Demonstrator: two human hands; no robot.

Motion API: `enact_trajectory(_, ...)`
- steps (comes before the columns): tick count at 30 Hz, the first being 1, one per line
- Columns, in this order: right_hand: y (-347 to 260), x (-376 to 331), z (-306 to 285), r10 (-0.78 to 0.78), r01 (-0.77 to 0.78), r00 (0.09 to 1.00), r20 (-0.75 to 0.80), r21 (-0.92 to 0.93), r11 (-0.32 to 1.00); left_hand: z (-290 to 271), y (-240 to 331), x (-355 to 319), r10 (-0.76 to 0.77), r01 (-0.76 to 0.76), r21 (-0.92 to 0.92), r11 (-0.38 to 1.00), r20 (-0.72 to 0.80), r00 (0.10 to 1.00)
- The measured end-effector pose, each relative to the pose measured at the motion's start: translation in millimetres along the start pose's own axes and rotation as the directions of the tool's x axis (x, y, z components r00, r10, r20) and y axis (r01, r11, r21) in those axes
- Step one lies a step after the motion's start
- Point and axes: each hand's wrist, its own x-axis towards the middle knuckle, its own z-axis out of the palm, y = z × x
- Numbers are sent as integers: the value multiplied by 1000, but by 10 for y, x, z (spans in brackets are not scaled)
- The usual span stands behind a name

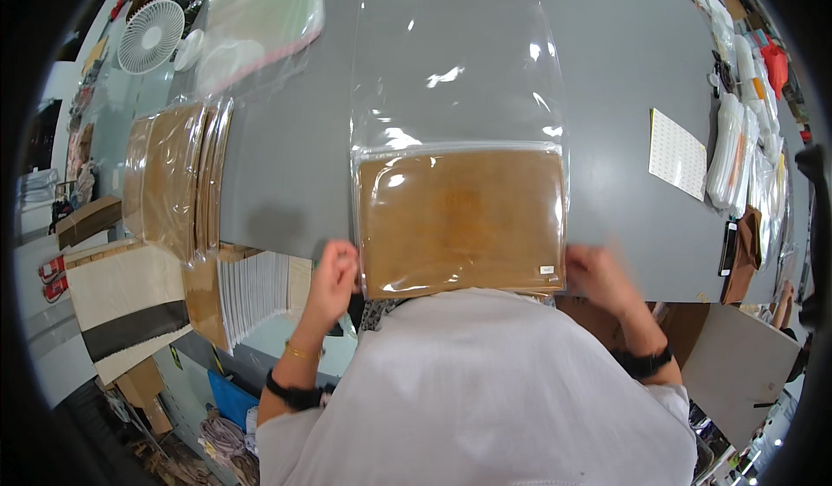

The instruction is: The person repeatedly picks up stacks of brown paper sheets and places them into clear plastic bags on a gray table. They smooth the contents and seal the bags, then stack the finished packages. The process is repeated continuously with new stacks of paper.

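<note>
A brown flat packet [461, 226] lies before me at the table's near edge, inside a clear plastic bag [446, 109]. The bag's transparent upper part stretches away from me, flat on the table. A small white label [547, 269] sits at the packet's lower right corner. At the bag's lower left edge, my left hand [336, 274] is closed, thumb and fingers pinched on the plastic. My right hand [600, 280], slightly blurred, has its fingers curled at the opposite edge, gripping the bag's side.
A stack of bagged brown packets [169, 174] stands at the left of the grey table [615, 70]. Behind it lie clear plastic bags [260, 18] and a white fan [151, 35]. On the right are a sticker sheet [678, 154], a black marker-like object [728, 248] and plastic-wrapped bundles [732, 152].
</note>
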Motion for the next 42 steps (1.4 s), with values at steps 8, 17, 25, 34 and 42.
enact_trajectory(8, -12, 374, -36, 194, -74, 950, -244, 427, 901, 58, 132, 385, -58, 44, -121, 992, -112, 992)
enact_trajectory(17, -1053, 1262, 89, -737, 473, 540, -406, -578, 665, 157, 567, 1335, 20, -66, -279, 958, -166, 986)
enact_trajectory(25, -964, 1766, 83, -766, 281, 512, -389, -767, 577, 99, 615, 1469, 97, -151, -285, 947, -194, 976)
enact_trajectory(34, -1081, 2042, -288, -620, 260, 723, -304, -712, 652, 856, 646, 1088, 788, -617, 782, 85, 326, 521)
enact_trajectory(42, -1024, 1634, -104, -754, 368, 565, -336, -715, 595, 1161, 692, 1217, 580, -536, 800, 270, 309, 753)
